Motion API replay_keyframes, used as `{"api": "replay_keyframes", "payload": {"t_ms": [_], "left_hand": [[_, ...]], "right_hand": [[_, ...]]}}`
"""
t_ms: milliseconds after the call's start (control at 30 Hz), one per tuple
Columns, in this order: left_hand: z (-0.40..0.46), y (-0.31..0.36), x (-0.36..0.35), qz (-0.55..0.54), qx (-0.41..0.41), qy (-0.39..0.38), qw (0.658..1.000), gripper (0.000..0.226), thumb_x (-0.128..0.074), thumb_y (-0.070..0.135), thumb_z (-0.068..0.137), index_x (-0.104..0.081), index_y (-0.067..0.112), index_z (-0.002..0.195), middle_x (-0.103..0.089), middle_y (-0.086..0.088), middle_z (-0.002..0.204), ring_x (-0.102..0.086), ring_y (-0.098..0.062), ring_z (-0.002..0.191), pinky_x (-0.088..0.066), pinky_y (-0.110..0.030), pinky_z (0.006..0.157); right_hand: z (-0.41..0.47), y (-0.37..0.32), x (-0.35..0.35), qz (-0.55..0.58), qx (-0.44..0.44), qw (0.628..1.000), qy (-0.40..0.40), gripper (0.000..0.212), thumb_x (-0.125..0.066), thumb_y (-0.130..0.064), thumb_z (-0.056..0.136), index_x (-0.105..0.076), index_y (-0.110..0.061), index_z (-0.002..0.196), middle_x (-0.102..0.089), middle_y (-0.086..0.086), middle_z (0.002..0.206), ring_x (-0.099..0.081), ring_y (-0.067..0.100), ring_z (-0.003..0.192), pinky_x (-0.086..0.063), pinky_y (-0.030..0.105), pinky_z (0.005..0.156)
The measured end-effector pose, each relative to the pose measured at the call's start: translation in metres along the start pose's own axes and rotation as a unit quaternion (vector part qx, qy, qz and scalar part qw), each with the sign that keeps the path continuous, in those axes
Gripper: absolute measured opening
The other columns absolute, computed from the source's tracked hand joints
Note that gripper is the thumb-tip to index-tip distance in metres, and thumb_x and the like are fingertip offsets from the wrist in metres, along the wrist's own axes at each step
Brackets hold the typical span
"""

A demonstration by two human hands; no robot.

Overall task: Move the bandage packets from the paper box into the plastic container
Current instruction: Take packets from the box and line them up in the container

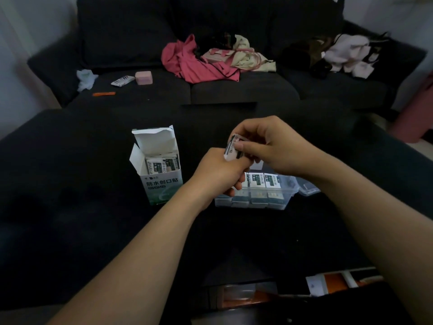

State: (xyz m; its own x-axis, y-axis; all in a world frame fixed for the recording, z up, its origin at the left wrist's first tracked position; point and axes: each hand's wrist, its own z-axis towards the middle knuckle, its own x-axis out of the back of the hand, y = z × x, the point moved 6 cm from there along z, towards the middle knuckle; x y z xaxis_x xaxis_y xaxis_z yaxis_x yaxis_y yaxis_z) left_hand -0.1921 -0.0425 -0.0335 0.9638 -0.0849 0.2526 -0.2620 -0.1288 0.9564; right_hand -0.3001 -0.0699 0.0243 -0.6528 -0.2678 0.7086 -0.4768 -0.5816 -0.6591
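Holding a small stack of bandage packets between both hands above the plastic container, the person risks letting 1 slide out and drop onto the dark surface, since the packets look thin and slick. The right hand pinches the stack from above, thumb and fingers curled on it; the left hand grips it from below. More packets stand in the open paper box, just beside the container toward the surface's left edge.

- One paper box, left of centre.
- One plastic container, right of centre.
- My two hands: left hand, right hand.
- Packets: too crowded to count.
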Motion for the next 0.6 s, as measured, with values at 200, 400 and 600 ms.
{"api": "replay_keyframes", "payload": {"t_ms": [200, 400, 600], "left_hand": [[0.001, 0.013, 0.014, 0.119, -0.117, 0.078, 0.983, 0.028, -0.074, 0.045, 0.086, -0.071, 0.023, 0.104, -0.070, 0.011, 0.088, -0.066, -0.005, 0.076, -0.054, -0.024, 0.061], [-0.004, 0.013, 0.008, 0.397, -0.227, 0.054, 0.888, 0.036, -0.048, 0.042, 0.096, -0.076, 0.021, 0.105, -0.072, 0.005, 0.107, -0.062, -0.013, 0.097, -0.053, -0.039, 0.086], [0.002, -0.005, -0.006, 0.492, -0.176, -0.008, 0.853, 0.043, -0.041, 0.044, 0.101, -0.065, 0.028, 0.069, -0.061, 0.006, 0.072, -0.050, -0.008, 0.071, -0.039, -0.037, 0.094]], "right_hand": [[0.000, 0.033, 0.037, 0.041, -0.134, 0.989, 0.055, 0.013, -0.056, -0.006, 0.099, -0.068, -0.009, 0.098, -0.069, 0.009, 0.086, -0.058, 0.005, 0.063, -0.049, 0.016, 0.057], [0.001, 0.064, 0.011, -0.133, -0.218, 0.957, -0.139, 0.012, -0.057, -0.016, 0.100, -0.068, -0.016, 0.094, -0.069, 0.008, 0.093, -0.063, 0.020, 0.080, -0.053, 0.034, 0.072], [0.007, 0.068, -0.012, -0.184, -0.249, 0.926, -0.217, 0.012, -0.056, -0.018, 0.100, -0.066, -0.014, 0.104, -0.067, 0.006, 0.101, -0.064, 0.019, 0.091, -0.052, 0.036, 0.084]]}}
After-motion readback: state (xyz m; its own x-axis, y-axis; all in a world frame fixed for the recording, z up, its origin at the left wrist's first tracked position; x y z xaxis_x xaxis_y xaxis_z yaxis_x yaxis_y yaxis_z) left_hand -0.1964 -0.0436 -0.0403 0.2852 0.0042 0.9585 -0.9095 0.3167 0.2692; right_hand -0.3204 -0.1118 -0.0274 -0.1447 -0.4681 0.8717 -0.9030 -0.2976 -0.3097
